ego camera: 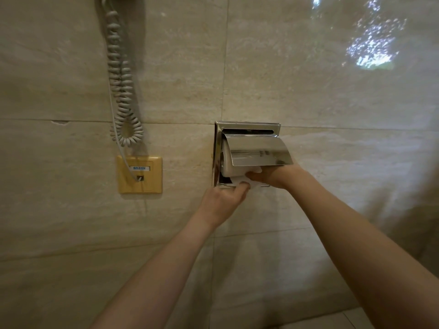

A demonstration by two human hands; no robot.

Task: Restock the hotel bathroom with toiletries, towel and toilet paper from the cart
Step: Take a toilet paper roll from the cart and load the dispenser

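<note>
**Tight gap under the flap, open wall around it**

The recess of the holder point(247, 129) is mostly filled by the roll point(226, 162); the chrome flap point(259, 150) hangs over its front and blocks any way in from above; the only opening is the low slot beneath the flap's edge, and both hands crowd it, the left hand point(223, 200) from below-left, the right hand point(273, 176) from the right; the wall point(332, 115) right of and below the holder is bare; to the left, well apart, the socket plate point(139, 174) and the dangling coiled cord point(121, 91) jut out.

Toilet paper roll point(226, 160) inside recessed chrome wall holder point(247, 127).
</note>
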